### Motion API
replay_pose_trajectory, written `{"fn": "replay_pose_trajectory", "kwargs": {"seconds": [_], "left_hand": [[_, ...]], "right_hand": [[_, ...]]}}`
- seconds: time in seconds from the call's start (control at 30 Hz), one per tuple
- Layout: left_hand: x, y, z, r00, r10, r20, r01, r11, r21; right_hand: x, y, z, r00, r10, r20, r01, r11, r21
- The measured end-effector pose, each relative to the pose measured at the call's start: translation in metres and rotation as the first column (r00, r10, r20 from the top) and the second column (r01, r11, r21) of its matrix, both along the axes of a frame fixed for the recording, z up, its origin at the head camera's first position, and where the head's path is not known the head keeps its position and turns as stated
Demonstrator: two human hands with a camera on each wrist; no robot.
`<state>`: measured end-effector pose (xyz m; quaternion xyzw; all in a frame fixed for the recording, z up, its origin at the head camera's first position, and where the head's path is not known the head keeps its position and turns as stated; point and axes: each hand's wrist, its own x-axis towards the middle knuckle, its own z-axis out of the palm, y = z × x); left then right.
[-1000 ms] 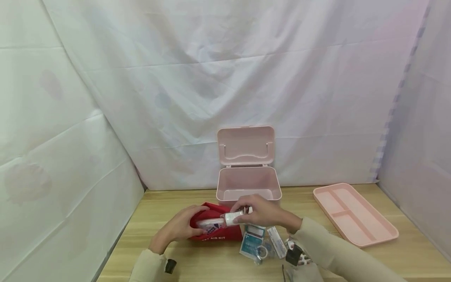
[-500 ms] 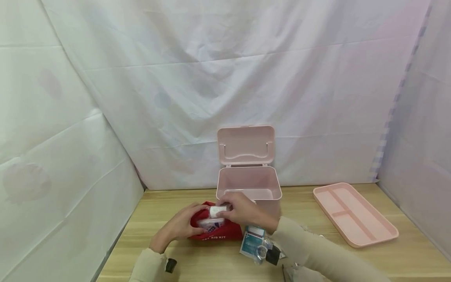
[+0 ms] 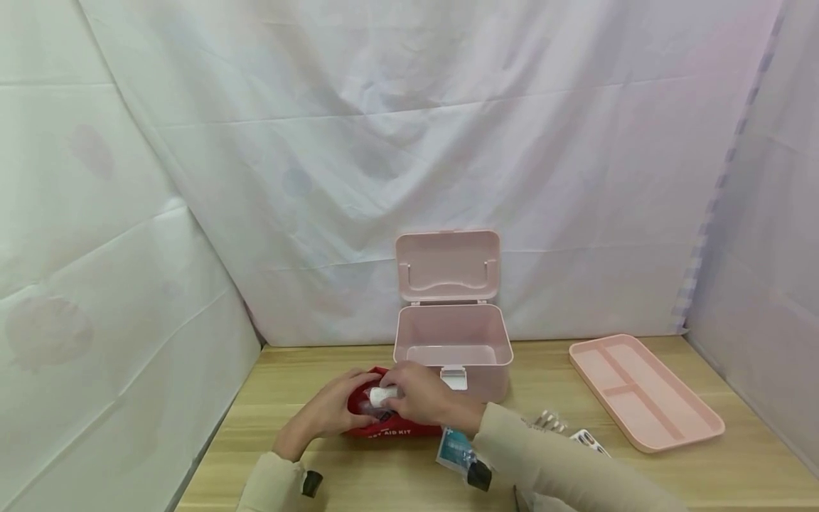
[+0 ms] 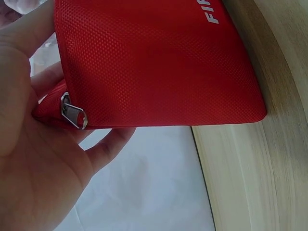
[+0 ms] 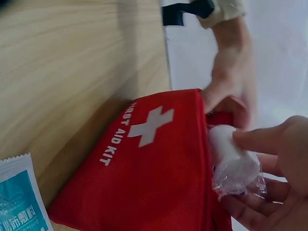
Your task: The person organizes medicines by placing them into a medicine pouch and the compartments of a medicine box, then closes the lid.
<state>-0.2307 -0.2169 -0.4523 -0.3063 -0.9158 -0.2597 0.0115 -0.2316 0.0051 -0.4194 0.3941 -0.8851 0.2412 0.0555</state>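
By open box [image 3: 488,380], left hand [image 3: 329,407] gripping rim of pouch [image 5: 149,178], right hand [image 3: 422,397] pinching roll [image 5: 226,150]

The left hand [image 3: 333,409] grips a soft red pouch [image 3: 419,425] with white lettering; the right hand [image 3: 419,393] holds a small white cylindrical roll [image 3: 380,396] at its mouth. Behind stands an open pink plastic box [image 3: 491,378].

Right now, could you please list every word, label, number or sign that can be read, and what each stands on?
"FIRST AID KIT": white print on the red pouch.
White cross: sign beside that print.
"敷料" and, in smaller print, "dressing": on the teal packet; its other characters are too blurred or cut off.
Wrapped white roll: no readable text.
White pack by the right sleeve: any print is too small.
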Motion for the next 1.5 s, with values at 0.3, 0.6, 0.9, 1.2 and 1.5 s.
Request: {"fn": "replay_pose_trajectory", "kwargs": {"seconds": [0.3, 0.6, 0.9, 1.2, 1.5], "left_hand": [[-0.001, 0.001, 0.002, 1.0, 0.008, 0.027, -0.007, 1.0, -0.013], [0.0, 0.002, 0.005, 0.998, 0.027, 0.061, -0.026, 0.999, -0.022], [-0.001, 0.002, 0.006, 0.998, 0.025, 0.061, -0.024, 0.999, -0.025], [0.0, 0.003, 0.006, 0.994, 0.037, 0.099, -0.036, 0.999, -0.009], [0.001, 0.004, 0.007, 0.991, 0.051, 0.125, -0.049, 0.999, -0.017]], "right_hand": [[0.008, -0.01, -0.007, 0.997, -0.016, -0.073, 0.027, 0.99, 0.139], [0.01, -0.016, -0.003, 0.995, -0.031, -0.09, 0.051, 0.973, 0.226], [0.011, -0.024, -0.002, 0.995, -0.049, -0.085, 0.073, 0.947, 0.314], [0.012, -0.027, -0.009, 0.994, -0.061, -0.088, 0.088, 0.934, 0.347], [0.014, -0.032, -0.009, 0.996, -0.086, -0.017, 0.086, 0.915, 0.393]]}}
